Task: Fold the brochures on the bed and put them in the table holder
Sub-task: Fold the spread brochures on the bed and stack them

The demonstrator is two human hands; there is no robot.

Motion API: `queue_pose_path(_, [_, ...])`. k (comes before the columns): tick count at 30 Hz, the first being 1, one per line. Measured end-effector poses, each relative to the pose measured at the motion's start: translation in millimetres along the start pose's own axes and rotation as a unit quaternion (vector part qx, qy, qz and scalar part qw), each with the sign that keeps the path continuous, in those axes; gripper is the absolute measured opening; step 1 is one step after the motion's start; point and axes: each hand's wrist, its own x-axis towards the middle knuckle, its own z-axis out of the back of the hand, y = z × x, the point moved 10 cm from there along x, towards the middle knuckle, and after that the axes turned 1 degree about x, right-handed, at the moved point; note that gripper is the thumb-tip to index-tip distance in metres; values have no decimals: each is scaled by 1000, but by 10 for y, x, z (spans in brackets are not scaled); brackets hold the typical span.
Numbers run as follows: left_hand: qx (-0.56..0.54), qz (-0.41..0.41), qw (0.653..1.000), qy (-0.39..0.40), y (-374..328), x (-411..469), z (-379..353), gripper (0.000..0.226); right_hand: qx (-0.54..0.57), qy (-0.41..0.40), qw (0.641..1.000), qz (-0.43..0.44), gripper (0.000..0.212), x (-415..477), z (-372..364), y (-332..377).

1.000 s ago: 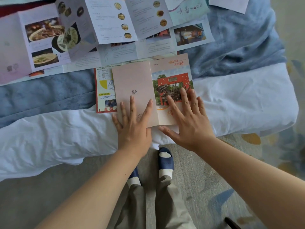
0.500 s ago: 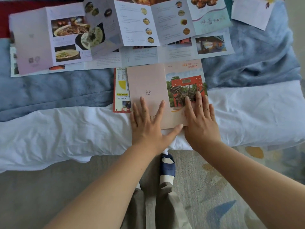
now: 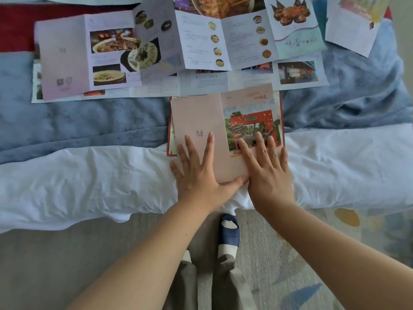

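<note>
As both hands press it flat, the pink brochure (image 3: 201, 121) lies at the near edge of the bed, its upper part on the blue blanket (image 3: 78, 124) and its lower part on the white sheet (image 3: 89, 180). My left hand (image 3: 196, 173) is spread, fingers straight on the plain pink flap, with the thumb stretched along the bottom edge toward the right hand (image 3: 268, 173). The right hand lies flat, fingers straight, on the gate picture (image 3: 250, 124). Neither hand grips anything.

Change noted: a second ago a broad strip of the red-edged panel (image 3: 171, 142), with a yellow graphic, showed left of the flap. Now only a sliver shows, so the flap has been drawn across it. I judge the fold nearly squared and wanting only a crease before the piece goes to the holder, which is not in view.

Also different: the right hand was angled with its thumb splayed and now points straight up the page. The left thumb has swung out under the flap. Beyond, the unfolded brochures (image 3: 156, 52) lie overlapped across the blanket.
</note>
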Motion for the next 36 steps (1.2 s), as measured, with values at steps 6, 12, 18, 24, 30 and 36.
queue_pose_path(6, [62,-28,998,-3,112,-18,7,112,-23,-24,999,22,84,35,28,95])
queue_pose_path(12, [185,-24,982,33,211,39,-132,112,-93,49,994,-33,84,102,-153,-60])
queue_pose_path(18, [245,-61,966,-58,217,142,28,121,-83,63,995,-6,78,273,-159,-4])
queue_pose_path(24, [183,-34,981,-50,181,161,49,106,-24,63,997,-37,82,150,-294,127])
queue_pose_path(30, [95,-82,986,-108,75,-14,297,110,39,-10,999,-7,92,123,-99,220])
queue_pose_path(36, [30,-124,983,-131,-11,-35,371,113,37,38,999,-5,95,159,-235,301])
